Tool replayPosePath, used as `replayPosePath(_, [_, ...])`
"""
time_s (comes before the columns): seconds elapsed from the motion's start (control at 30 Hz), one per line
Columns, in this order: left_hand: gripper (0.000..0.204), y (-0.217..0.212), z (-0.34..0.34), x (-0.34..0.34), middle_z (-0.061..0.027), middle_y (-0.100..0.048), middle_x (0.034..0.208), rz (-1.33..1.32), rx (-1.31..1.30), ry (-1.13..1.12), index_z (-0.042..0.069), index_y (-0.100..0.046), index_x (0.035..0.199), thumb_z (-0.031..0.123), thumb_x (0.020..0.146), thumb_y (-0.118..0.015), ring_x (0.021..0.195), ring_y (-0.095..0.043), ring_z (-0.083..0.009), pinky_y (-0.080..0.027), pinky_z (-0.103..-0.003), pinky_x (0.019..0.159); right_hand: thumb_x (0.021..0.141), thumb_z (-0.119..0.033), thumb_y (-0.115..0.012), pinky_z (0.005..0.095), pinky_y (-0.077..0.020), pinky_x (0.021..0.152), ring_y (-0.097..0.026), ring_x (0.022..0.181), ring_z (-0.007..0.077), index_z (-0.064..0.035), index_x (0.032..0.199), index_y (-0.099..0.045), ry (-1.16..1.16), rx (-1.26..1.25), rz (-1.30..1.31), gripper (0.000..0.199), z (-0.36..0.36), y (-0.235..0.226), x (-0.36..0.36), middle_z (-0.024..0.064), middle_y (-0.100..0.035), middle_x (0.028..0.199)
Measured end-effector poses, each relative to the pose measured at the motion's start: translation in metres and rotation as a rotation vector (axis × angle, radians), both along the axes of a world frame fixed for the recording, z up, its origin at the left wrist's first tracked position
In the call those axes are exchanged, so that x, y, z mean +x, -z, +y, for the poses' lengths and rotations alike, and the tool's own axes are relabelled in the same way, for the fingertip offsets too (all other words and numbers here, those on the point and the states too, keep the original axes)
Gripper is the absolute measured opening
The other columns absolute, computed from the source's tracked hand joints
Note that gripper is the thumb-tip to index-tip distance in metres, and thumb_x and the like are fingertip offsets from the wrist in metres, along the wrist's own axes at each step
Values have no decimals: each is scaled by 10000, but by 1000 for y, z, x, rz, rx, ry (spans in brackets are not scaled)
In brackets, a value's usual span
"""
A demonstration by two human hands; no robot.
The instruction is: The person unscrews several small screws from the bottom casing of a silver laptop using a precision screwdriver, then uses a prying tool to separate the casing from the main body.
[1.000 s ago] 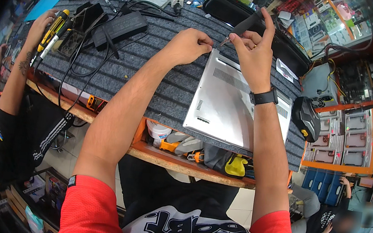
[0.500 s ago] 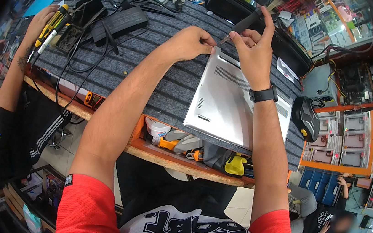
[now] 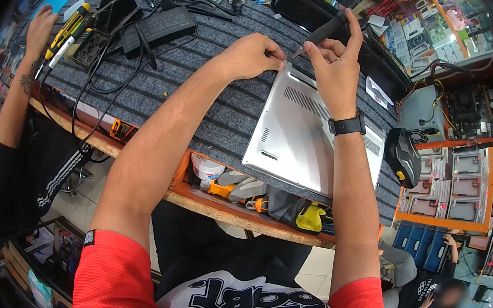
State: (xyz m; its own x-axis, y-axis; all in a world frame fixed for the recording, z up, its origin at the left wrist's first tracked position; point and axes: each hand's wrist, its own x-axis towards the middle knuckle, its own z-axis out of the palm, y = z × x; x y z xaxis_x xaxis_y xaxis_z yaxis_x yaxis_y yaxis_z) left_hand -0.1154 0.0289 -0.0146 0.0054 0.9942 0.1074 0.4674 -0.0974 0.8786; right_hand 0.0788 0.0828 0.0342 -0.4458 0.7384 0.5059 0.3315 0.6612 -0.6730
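Observation:
A silver laptop [image 3: 297, 132] lies bottom side up on the striped grey mat, its vents and rubber foot facing me. My left hand [image 3: 256, 58] is closed at the laptop's far left corner, thumb and fingertips pinched on its edge. In my right hand [image 3: 336, 67] is a screwdriver [image 3: 326, 30] with a dark handle, held slanting above the laptop's far edge. Its thin shaft points down and left toward that same corner; whether the tip touches a screw is too small to tell. The index finger stretches up along the handle's end.
A black power adapter [image 3: 162, 30] with tangled cables and a yellow-black screwdriver [image 3: 69, 29] lie on the left. Beyond the laptop is a long black case [image 3: 308, 15]. A black mouse-like device [image 3: 404, 157] sits at right. A co-worker's arm [image 3: 29, 62] reaches over the left end.
Both my hands and the screwdriver stay almost in place. At the left, the co-worker's hand has drawn back from the yellow-black screwdriver.

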Motion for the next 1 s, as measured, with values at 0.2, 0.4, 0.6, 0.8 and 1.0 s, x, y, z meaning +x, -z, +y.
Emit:
replayPosePath(0.2, [346, 0, 0, -1, -172, -779, 1048, -2, 1, 7, -28, -777, 1162, 221, 923, -794, 974, -715, -243, -547, -374, 895, 945, -72, -762, 347, -647, 761, -791, 909, 264, -191, 1650, -198, 4, 23, -1, 911, -2, 0, -1, 240, -731, 1066])
replayPosePath(0.4, [352, -2, -1, 0, -172, -779, 1051, 7, -1, 3, -28, -774, 1169, 222, 922, -794, 968, -716, -244, -550, -374, 889, 938, -58, -777, 305, -624, 775, -781, 914, 217, -184, 1648, -211, -5, 29, 5, 917, -1, 1, -2, 202, -731, 1044])
replayPosePath(0.6, [356, -2, -1, -1, -174, -784, 1051, 22, 4, 8, -21, -774, 1181, 222, 921, -794, 956, -721, -245, -553, -375, 887, 941, -54, -778, 289, -617, 787, -781, 939, 207, -168, 1650, -208, -7, 63, -38, 917, -4, -1, -4, 183, -741, 1030])
replayPosePath(0.8, [359, -3, -2, 1, -172, -786, 1049, 26, -2, -2, -22, -773, 1181, 228, 924, -796, 967, -726, -241, -557, -370, 896, 937, -63, -762, 375, -662, 757, -789, 913, 290, -206, 1654, -219, -14, 108, -45, 910, -3, 1, -5, 206, -728, 1058])
replayPosePath(1.0, [360, -5, -2, 1, -174, -785, 1056, 37, -13, -9, -19, -774, 1180, 237, 926, -797, 973, -729, -245, -560, -377, 902, 938, -64, -759, 390, -668, 765, -789, 913, 293, -203, 1653, -212, -4, 107, -48, 911, -4, 0, -6, 198, -735, 1041])
